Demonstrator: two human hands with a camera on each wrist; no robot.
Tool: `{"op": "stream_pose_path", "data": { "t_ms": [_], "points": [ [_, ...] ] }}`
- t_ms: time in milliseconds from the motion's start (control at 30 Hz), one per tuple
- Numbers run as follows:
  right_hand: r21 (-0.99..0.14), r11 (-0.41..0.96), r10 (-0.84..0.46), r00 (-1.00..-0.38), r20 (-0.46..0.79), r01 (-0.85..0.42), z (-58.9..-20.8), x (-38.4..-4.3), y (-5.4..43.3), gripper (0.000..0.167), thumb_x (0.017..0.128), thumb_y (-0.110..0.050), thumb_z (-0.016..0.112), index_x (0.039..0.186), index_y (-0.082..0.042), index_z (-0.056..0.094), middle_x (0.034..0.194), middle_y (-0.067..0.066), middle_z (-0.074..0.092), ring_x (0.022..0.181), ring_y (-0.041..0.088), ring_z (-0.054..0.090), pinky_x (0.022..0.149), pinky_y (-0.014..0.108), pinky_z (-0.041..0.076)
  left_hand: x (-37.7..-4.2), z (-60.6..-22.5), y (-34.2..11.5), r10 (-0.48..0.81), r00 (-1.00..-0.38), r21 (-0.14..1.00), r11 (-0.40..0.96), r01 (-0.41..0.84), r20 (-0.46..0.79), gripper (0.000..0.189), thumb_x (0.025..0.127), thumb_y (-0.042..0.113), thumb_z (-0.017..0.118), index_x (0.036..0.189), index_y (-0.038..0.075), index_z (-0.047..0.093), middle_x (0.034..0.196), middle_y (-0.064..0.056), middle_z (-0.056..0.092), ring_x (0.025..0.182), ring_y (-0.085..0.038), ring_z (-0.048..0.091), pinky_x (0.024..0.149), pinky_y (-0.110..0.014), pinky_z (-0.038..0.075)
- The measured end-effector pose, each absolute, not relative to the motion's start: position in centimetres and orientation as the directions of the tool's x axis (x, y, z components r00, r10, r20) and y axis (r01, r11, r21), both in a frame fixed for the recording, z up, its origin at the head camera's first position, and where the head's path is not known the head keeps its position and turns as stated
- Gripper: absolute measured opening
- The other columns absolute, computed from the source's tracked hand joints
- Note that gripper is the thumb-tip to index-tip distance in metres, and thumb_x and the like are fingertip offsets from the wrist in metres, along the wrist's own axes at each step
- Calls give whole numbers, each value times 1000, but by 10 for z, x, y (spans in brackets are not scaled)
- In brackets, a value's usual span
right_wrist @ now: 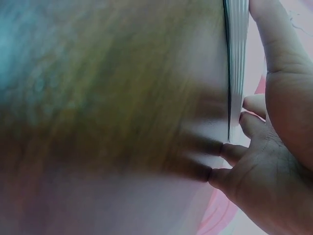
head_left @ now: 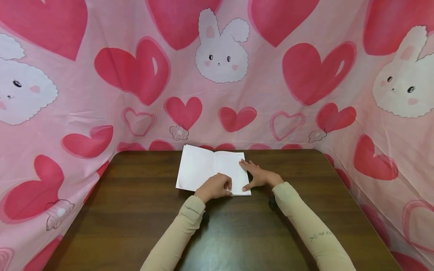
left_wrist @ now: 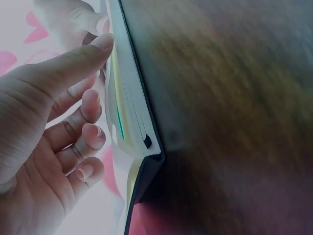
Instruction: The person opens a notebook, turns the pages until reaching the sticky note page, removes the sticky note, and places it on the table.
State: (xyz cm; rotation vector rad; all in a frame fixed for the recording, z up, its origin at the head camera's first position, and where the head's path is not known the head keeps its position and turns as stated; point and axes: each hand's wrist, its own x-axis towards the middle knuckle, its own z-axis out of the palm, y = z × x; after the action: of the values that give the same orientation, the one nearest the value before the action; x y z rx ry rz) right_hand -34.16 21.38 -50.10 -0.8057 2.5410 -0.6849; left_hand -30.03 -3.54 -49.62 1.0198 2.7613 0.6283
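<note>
A notebook (head_left: 196,169) with white pages lies open near the table's far side. My left hand (head_left: 215,186) reaches over its right half and pinches a page at the near edge, thumb tip (left_wrist: 103,41) against the paper. The other left fingers curl loosely above the pages. My right hand (head_left: 259,176) is spread at the notebook's right edge, with thumb and fingertips on the page. In the right wrist view, two of its fingers (right_wrist: 234,154) reach past the page edge to the table. A dark cover (left_wrist: 146,171) shows under the pages in the left wrist view.
The brown wooden table (head_left: 135,226) has rounded far corners. A pink cloth (head_left: 234,101) with hearts and rabbits hangs behind it and along both sides. Dark wrist devices (head_left: 272,202) sit under the sleeves, close over the tabletop.
</note>
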Motion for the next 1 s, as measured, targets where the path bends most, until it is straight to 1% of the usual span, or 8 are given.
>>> {"op": "stream_pose_path", "data": {
  "t_ms": [133, 300, 400, 533, 633, 833, 1000],
  "points": [
    [-554, 714, -617, -759, -210, -428, -500, -343, 213, 116, 82, -39, 84, 163, -1, 10, 170, 21, 6, 154, 51, -1, 117, 73, 5, -300, -496, -37, 643, -765, 422, 687, 591, 24, 22, 85, 27, 85, 78, 19, 65, 69, 8, 54, 70, -7, 50, 66, -24, 43],
    [-562, 713, -612, -764, -205, -420, -500, -344, 213, 117, 82, -41, 85, 162, 0, 11, 170, 21, 6, 154, 50, -1, 118, 71, 6, -299, -494, -37, 647, -762, 421, 685, 594, 24, 13, 92, 23, 77, 83, 16, 71, 70, 9, 56, 69, -7, 52, 67, -23, 44],
    [-577, 705, -606, -773, -187, -412, -501, -345, 216, 116, 81, -41, 85, 162, 1, 12, 170, 21, 6, 155, 47, 2, 120, 67, 10, -298, -494, -36, 656, -753, 409, 674, 615, 52, 9, 94, 18, 74, 86, 14, 73, 72, 8, 59, 69, -7, 53, 67, -22, 46],
    [-599, 678, -602, -789, -121, -426, -502, -347, 222, 112, 81, -39, 86, 161, 2, 18, 168, 23, 11, 155, 43, 13, 121, 61, 20, -297, -493, -39, 653, -748, 371, 671, 642, 113, 7, 93, 14, 71, 86, 12, 73, 76, 6, 61, 72, -8, 54, 70, -24, 49],
    [-603, 670, -589, -804, -77, -433, -503, -349, 227, 107, 83, -38, 85, 160, 2, 22, 168, 24, 15, 154, 42, 19, 120, 59, 23, -295, -493, -44, 644, -748, 344, 673, 654, 161, 6, 91, 13, 71, 86, 11, 72, 79, 4, 62, 75, -9, 55, 73, -25, 51],
    [-618, 672, -567, -821, -74, -408, -503, -349, 235, 107, 82, -39, 85, 160, 1, 24, 167, 25, 18, 153, 43, 21, 120, 60, 23, -293, -489, -56, 623, -734, 331, 656, 678, 270, 5, 89, 10, 71, 84, 11, 70, 79, 4, 62, 76, -10, 55, 73, -26, 51],
    [-616, 676, -571, -816, -91, -404, -505, -347, 233, 109, 82, -41, 85, 161, 0, 22, 168, 24, 14, 154, 43, 18, 120, 61, 22, -289, -484, -64, 558, -749, 360, 657, 662, 357, 6, 86, 12, 71, 82, 12, 66, 74, 4, 57, 71, -11, 51, 65, -26, 46]
  ]
}}
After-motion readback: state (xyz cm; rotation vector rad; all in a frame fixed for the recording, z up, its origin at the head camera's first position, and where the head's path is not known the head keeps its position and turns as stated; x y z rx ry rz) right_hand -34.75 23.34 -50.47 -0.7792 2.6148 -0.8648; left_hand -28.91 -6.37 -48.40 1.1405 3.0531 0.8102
